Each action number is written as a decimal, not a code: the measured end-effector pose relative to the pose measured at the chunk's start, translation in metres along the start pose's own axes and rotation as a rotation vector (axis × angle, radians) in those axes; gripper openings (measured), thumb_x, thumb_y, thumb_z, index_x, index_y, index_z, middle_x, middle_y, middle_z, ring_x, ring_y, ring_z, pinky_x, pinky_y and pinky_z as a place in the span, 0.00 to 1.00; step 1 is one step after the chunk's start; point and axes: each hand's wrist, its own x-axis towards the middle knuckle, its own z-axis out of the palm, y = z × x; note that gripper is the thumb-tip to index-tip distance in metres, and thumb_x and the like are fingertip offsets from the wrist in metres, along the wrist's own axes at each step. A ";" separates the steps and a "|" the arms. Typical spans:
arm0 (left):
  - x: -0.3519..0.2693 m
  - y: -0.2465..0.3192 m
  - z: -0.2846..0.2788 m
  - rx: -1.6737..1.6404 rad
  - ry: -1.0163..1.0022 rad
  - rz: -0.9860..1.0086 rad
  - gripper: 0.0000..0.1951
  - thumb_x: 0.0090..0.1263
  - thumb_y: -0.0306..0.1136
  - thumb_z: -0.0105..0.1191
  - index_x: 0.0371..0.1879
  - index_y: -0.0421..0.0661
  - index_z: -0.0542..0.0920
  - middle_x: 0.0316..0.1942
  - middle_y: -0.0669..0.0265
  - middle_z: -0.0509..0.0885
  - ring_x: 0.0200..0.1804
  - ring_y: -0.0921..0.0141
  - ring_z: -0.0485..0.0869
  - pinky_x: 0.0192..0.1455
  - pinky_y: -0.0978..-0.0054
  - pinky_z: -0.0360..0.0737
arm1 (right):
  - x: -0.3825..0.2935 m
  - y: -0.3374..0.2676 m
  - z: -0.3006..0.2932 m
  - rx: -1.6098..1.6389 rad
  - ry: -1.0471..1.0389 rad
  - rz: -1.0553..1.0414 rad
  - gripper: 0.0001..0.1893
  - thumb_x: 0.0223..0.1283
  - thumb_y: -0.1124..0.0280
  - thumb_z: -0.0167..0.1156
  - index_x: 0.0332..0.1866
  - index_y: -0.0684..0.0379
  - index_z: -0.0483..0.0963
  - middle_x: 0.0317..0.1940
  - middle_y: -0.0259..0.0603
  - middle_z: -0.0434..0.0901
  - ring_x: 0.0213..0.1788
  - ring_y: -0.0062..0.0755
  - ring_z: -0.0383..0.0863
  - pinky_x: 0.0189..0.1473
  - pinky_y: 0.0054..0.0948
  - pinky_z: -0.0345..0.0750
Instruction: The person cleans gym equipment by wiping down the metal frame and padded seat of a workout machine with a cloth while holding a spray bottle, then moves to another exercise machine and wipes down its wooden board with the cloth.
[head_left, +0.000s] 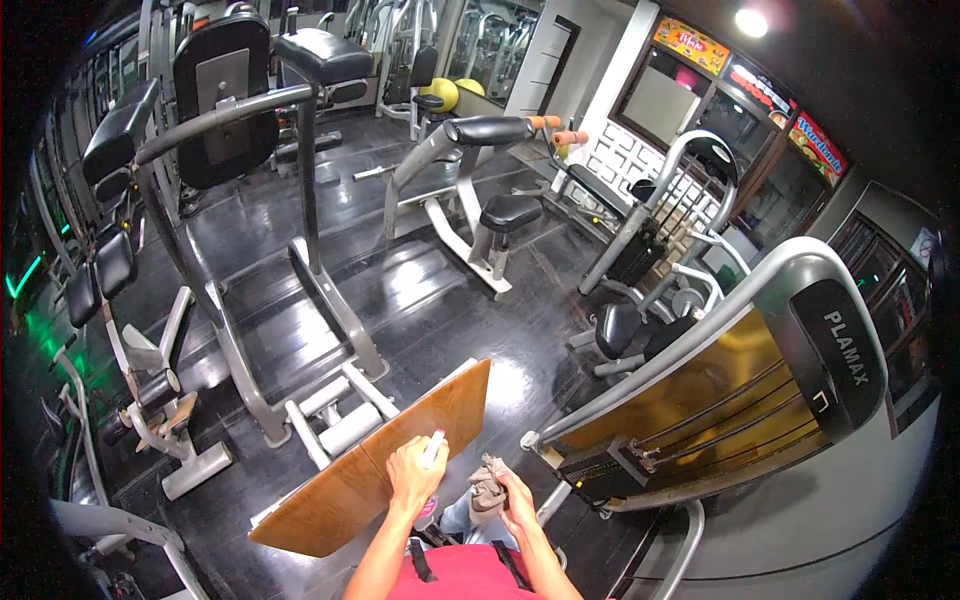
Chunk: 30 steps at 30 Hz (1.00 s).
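My left hand (412, 469) is closed around a small white object with a red tip (434, 448), perhaps a bottle or spray nozzle; its lower part is hidden. This hand is over the near edge of a brown wooden board (337, 495). My right hand (517, 502) holds a crumpled grey-brown cloth (489, 484) to the right of the board, in front of my body. Below and between the hands shows a pink and clear item (428, 507), partly hidden by my left wrist.
A gym machine with a yellowish panel (697, 405) stands close on the right. A grey tubular frame (247, 375) rises beyond the board. Farther off are a padded bench (491, 131), a black seat (510, 213) and yellow exercise balls (442, 96).
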 end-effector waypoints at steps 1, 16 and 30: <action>-0.001 0.000 -0.003 0.000 -0.002 -0.001 0.18 0.67 0.44 0.58 0.20 0.43 0.80 0.22 0.55 0.80 0.27 0.51 0.82 0.32 0.54 0.75 | -0.003 -0.001 -0.001 -0.040 -0.037 0.042 0.15 0.71 0.73 0.52 0.59 0.65 0.74 0.51 0.46 0.83 0.53 0.37 0.84 0.59 0.34 0.80; -0.010 -0.010 -0.015 -0.012 0.034 0.065 0.13 0.64 0.39 0.60 0.20 0.44 0.79 0.21 0.58 0.79 0.24 0.53 0.80 0.28 0.58 0.74 | -0.025 -0.002 0.011 0.028 0.008 0.033 0.32 0.60 0.84 0.65 0.70 0.59 0.64 0.51 0.47 0.82 0.49 0.35 0.85 0.49 0.33 0.85; -0.016 -0.031 -0.074 0.125 -0.154 0.093 0.11 0.64 0.42 0.60 0.29 0.46 0.85 0.25 0.62 0.82 0.27 0.58 0.83 0.30 0.62 0.77 | 0.085 -0.033 0.111 -0.351 0.035 -0.446 0.23 0.56 0.78 0.69 0.59 0.62 0.77 0.57 0.41 0.80 0.62 0.32 0.77 0.66 0.32 0.71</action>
